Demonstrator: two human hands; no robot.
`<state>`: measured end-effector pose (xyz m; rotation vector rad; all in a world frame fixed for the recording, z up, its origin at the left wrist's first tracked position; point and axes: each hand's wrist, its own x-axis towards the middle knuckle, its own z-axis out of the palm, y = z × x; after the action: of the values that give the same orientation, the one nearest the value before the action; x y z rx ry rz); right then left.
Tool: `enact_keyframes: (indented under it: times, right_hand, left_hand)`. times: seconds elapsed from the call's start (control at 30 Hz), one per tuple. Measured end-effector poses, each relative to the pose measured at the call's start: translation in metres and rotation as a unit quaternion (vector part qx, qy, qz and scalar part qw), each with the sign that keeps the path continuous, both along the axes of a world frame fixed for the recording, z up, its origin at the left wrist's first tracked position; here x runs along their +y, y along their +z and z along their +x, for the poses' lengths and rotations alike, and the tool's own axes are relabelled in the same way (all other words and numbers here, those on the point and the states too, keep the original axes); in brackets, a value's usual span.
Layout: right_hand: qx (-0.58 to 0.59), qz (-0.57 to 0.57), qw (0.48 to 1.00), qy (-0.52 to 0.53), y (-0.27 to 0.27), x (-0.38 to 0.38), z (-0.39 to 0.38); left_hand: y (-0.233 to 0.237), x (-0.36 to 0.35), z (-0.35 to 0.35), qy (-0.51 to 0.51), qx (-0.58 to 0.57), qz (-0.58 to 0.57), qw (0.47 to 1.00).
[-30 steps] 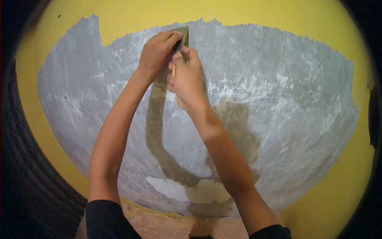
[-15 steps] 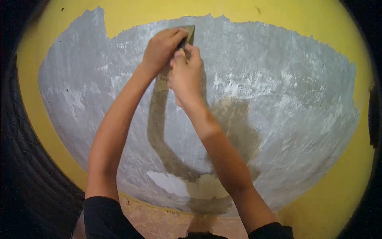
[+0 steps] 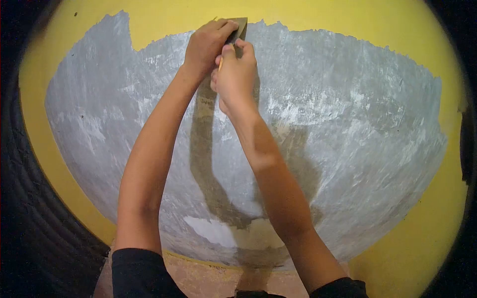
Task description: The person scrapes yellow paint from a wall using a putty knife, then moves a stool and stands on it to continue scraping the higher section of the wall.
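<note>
A scraper [image 3: 242, 26] with a flat metal blade lies against the wall at the upper edge of the grey patch [image 3: 348, 99], where the yellow paint [image 3: 308, 12] begins. My right hand [image 3: 236, 77] is closed round its handle, of which a little yellow shows by the thumb. Bent over the blade from the left, my left hand [image 3: 206, 47] grips it with the fingertips near its upper end. The palm side of the left hand is hidden, as is most of the handle.
Yellow paint borders the grey patch with a ragged upper edge. A whitish spot [image 3: 211, 231] shows low on the patch, above a pinkish surface [image 3: 198, 273]. Dark folded material [image 3: 44, 213] hangs at the left. Shadows of my arms fall across the wall.
Both hands and the scraper have moved up and slightly right, so the blade now overlaps the yellow paint edge. A small yellow sliver shows above the left hand.
</note>
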<state>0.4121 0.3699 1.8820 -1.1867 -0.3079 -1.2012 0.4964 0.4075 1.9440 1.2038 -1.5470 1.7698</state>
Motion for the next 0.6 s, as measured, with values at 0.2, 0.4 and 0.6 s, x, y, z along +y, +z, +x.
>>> enact_keyframes:
  times: [0.2,0.4,0.6]
  right_hand:
    - [0.033,-0.001,0.999,0.001,-0.026,-0.005,-0.009]
    - [-0.004,0.016,0.999,-0.037,-0.024,0.006,-0.003]
    - [-0.005,0.002,1.000,0.017,-0.005,-0.012,-0.014]
  left_hand:
    - [-0.021,-0.003,0.006,-0.007,-0.034,-0.018,0.999]
    - [-0.014,-0.003,0.005,0.021,-0.039,0.005,0.999]
    - [0.003,-0.012,-0.009,0.042,-0.012,-0.003,0.999]
